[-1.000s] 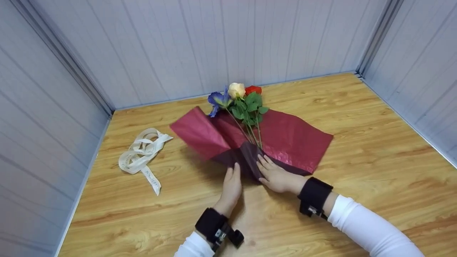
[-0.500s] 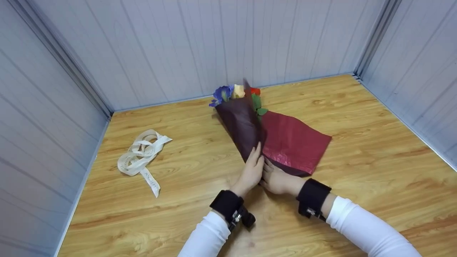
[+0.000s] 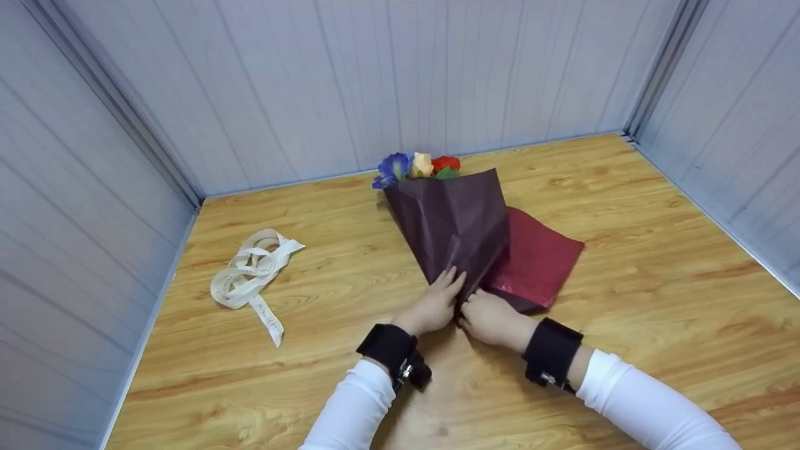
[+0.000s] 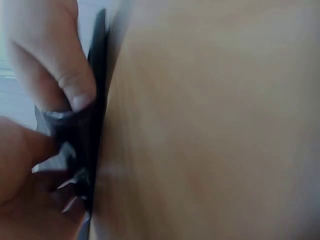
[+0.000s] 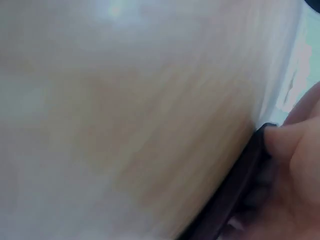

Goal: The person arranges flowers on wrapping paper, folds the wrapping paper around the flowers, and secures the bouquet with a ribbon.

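Note:
Dark purple wrapping paper (image 3: 450,219) with a wine-red inner side is folded into a cone around a few artificial flowers. Blue (image 3: 395,167), cream (image 3: 422,165) and red (image 3: 446,164) blooms show above its top edge. My left hand (image 3: 436,304) grips the cone's narrow lower end, fingers lying over its front. Just beside it, my right hand (image 3: 494,317) pinches the paper at the same end with curled fingers. Seen from the left wrist, the right thumb (image 4: 81,97) bends over the rolled edge. The stems are hidden inside.
An unfolded red flap (image 3: 540,256) of the paper lies flat at the right. A loose white ribbon (image 3: 253,269) with printing is coiled on the wooden table (image 3: 325,350) to the left. Pale panels (image 3: 300,87) stand behind and at both sides.
The left side of the wrapping paper has been folded rightward over the flowers, turning its purple side up. My left hand moved right beside my right hand, whose fingers have curled.

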`<state>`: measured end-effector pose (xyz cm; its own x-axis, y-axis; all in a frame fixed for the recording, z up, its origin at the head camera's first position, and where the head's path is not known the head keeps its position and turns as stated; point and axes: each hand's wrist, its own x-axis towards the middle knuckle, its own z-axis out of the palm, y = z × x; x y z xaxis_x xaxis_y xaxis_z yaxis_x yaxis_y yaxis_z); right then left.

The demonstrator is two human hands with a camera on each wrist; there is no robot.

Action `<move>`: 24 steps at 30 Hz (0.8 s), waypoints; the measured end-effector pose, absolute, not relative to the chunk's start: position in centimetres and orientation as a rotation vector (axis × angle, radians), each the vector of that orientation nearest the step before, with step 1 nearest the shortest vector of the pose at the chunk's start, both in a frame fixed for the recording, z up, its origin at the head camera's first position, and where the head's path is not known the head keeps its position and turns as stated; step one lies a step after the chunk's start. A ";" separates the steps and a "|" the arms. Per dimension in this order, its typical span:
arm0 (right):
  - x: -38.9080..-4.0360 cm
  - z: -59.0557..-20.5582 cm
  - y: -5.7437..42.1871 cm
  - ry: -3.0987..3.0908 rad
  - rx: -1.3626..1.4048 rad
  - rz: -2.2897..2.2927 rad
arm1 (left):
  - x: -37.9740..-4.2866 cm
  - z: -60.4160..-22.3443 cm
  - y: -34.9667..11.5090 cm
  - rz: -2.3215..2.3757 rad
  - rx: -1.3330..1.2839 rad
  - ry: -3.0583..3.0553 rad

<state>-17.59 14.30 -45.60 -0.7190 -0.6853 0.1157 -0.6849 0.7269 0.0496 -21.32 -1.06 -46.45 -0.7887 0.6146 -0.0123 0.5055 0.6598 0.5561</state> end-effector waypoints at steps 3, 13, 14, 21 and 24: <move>-17.2 -45.6 14.0 -2.699 0.946 0.019 | -21.2 -46.3 -1.2 0.572 0.972 2.669; -17.2 -45.7 13.5 -2.576 0.935 -0.088 | -20.8 -45.8 -0.8 0.169 0.795 2.601; -17.2 -45.7 13.6 -2.637 0.944 -0.076 | -20.7 -45.8 -0.8 0.157 0.781 2.600; -17.7 -45.3 14.2 -3.087 0.949 0.327 | -20.7 -46.5 -0.7 0.133 0.714 2.601; -18.3 -45.5 14.6 -3.124 0.909 0.501 | -20.9 -47.0 -0.6 0.129 0.690 2.599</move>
<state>-18.28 14.60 -45.53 -0.8372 -0.5438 -0.0583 -0.4983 0.8024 -0.3283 -20.91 -0.60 -46.98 -0.7757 0.4911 -0.3964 0.4493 0.8708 0.1996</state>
